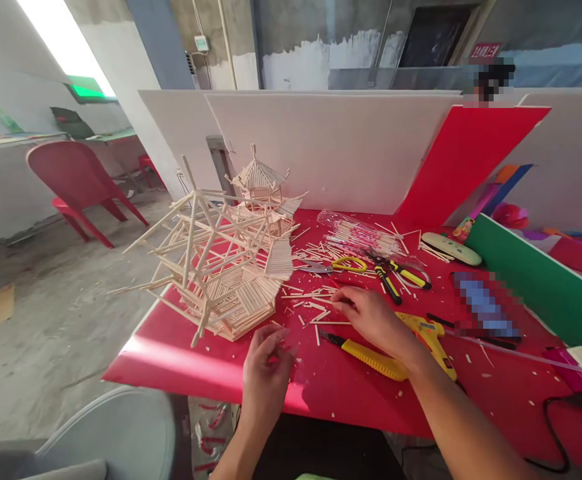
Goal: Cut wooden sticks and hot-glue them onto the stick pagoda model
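The person's left hand (pixel 269 363) is half open beside the near edge of the pale stick-built model (pixel 251 299), its fingers loosely bent and nothing visible in its grip. The right hand (pixel 371 317) reaches among loose sticks (pixel 315 295) with its fingertips drawn close together, though whether it has hold of one cannot be told. The model stands on the left of the red table (pixel 331 400), and a yellow cutter knife (pixel 373 360) lies just below the right hand.
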Action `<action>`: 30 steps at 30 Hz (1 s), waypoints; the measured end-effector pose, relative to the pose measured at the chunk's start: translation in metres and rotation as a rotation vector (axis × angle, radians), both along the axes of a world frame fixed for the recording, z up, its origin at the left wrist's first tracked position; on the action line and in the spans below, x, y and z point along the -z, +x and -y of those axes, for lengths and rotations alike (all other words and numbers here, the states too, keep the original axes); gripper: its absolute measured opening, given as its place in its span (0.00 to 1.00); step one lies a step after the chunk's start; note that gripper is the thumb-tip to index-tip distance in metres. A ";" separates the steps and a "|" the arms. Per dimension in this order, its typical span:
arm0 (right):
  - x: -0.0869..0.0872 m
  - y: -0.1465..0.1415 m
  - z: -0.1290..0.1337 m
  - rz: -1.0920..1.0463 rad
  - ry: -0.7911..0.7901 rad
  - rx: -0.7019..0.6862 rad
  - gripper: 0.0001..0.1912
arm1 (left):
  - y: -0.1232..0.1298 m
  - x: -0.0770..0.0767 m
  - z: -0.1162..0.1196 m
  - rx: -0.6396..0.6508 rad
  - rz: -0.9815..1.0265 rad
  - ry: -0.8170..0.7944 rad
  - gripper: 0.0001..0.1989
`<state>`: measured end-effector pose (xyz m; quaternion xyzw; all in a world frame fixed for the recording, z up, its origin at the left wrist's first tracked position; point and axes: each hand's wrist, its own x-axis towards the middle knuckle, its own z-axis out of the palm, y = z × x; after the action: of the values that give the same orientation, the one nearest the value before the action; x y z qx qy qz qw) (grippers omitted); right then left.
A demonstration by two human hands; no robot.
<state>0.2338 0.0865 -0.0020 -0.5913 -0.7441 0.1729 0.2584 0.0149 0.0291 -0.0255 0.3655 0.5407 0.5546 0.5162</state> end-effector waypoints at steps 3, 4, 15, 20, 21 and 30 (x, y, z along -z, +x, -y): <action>-0.017 -0.005 0.025 -0.133 0.007 -0.051 0.09 | -0.003 0.000 0.006 0.089 0.063 -0.130 0.15; -0.021 -0.010 0.034 -0.195 0.022 -0.057 0.09 | -0.004 -0.001 0.010 0.121 0.087 -0.164 0.21; -0.023 -0.119 0.075 -0.335 0.551 -0.099 0.03 | -0.023 -0.045 0.019 -0.017 0.550 -0.133 0.17; -0.016 -0.140 0.062 -0.340 0.612 -0.142 0.04 | -0.042 -0.041 0.005 -0.024 0.596 -0.131 0.17; -0.014 -0.142 0.059 -0.311 0.640 -0.135 0.05 | -0.044 -0.040 0.001 -0.022 0.606 -0.132 0.17; -0.009 -0.153 0.043 -0.061 0.814 0.011 0.08 | -0.049 -0.043 -0.022 -0.021 0.593 -0.126 0.19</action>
<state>0.0805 0.0440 0.0070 -0.4394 -0.7405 -0.1196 0.4943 -0.0344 0.0506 0.0170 0.1494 0.4036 0.6078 0.6674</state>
